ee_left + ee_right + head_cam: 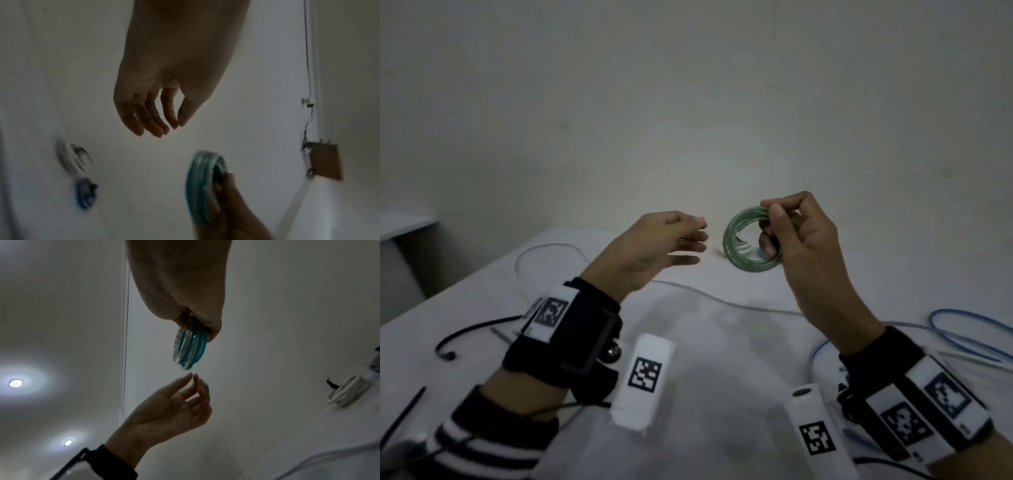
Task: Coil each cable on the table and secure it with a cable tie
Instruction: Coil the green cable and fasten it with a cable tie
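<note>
Plenty scattered on the white counter point(722, 359) here: a loose clear cable point(722, 301) snakes across the middle under both arms, a blue cable point(962, 329) loops at the right edge, and a black cable point(469, 329) curls on the left with a black cable tie point(404, 416) lying near the left corner. The left wrist view picks up two bundles already coiled further off, a white one point(68, 157) and a blue one point(85, 193), both blurred. The same white bundle point(347, 391) shows at the right of the right wrist view, with a black strip sticking out of it.

Now the main item: the green coil point(748, 241), a tight ring of green and clear turns, held up in the air above the counter, standing on edge. The right hand point(804, 240) grips it on its right side, thumb on the outside and fingers curled through the ring. The left hand point(657, 246) hovers just beside the coil, not touching, fingers relaxed and lightly bent, holding nothing. Nothing lies between that hand and the coil.
</note>
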